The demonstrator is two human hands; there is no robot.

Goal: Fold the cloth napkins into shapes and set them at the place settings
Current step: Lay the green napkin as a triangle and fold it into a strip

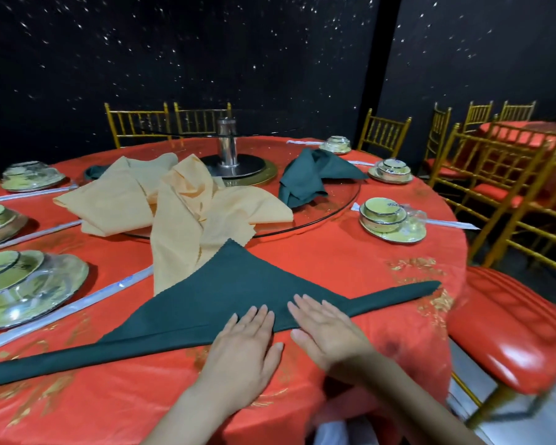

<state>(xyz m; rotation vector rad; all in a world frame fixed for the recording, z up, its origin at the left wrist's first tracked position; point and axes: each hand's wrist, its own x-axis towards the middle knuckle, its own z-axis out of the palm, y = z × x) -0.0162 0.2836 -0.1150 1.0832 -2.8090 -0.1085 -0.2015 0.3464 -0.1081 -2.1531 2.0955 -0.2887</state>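
A dark green napkin (225, 287) lies flat on the red tablecloth (350, 261) as a wide triangle, its near long edge folded into a thick band. My left hand (244, 345) and my right hand (325, 329) press side by side on the middle of that band, fingers straight and flat. Behind it a heap of loose peach napkins (174, 200) spills off the glass turntable (334, 203). A second green napkin (308, 175) sits crumpled on the turntable at the right.
Wrapped place settings of green bowls on plates stand at the left (29, 284) and right (389, 220), with wrapped chopsticks (77, 303) beside them. A steel post (227, 146) rises from the turntable. A red-cushioned gold chair (511, 322) stands close at the right.
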